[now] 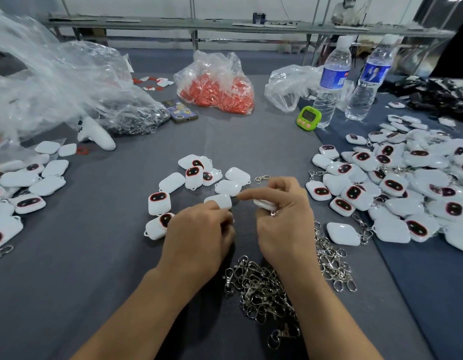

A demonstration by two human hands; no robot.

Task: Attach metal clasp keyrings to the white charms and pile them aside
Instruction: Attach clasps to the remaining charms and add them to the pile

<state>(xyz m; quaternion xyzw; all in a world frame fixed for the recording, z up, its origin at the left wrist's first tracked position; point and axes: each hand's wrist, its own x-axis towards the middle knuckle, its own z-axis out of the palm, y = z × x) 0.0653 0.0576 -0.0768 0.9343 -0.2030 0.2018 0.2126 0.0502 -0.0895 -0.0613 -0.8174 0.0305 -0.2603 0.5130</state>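
Observation:
My right hand (282, 219) holds a white charm (264, 203) between thumb and fingers, with a bit of metal clasp showing under it; the forefinger points left. My left hand (199, 235) is curled with fingertips closed near the right hand; what it pinches is hidden. Several loose white charms (191, 178), some with dark red-rimmed faces, lie just beyond my hands. A heap of metal clasp keyrings (264, 289) lies between my forearms. A big pile of charms with keyrings attached (407, 188) fills the right side.
More charms (22, 183) lie at the left by clear plastic bags (56, 81). A bag of red parts (217, 87), a phone (179, 110), a green timer (308, 118) and two water bottles (331, 81) stand at the back on the grey cloth.

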